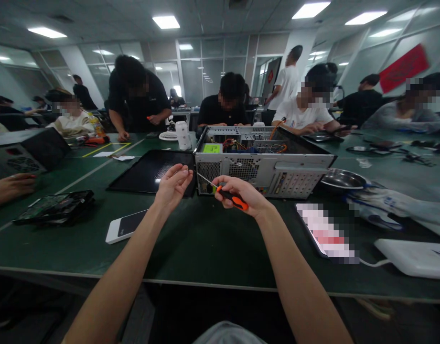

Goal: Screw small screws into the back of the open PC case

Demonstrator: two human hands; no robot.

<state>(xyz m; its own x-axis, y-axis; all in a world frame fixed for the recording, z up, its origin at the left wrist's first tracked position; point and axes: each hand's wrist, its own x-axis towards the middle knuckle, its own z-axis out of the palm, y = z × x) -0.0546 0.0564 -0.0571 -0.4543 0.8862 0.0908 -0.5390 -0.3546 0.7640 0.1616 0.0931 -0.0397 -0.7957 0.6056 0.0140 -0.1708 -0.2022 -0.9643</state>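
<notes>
The right hand (241,193) is closed round the orange-and-black handle of a screwdriver (230,197), whose thin shaft points up and left toward the left hand (174,184). The left hand is half curled, fingertips pinched together near the tip (whether they hold anything small, I cannot tell). Both hands hover above the green counter (205,239), just in front of the case (262,165), which lies open on its side with wiring showing. A black panel (151,172) lies left of the case, a phone (124,227) nearer the counter's edge, and a steel bowl (343,180) to the right.
</notes>
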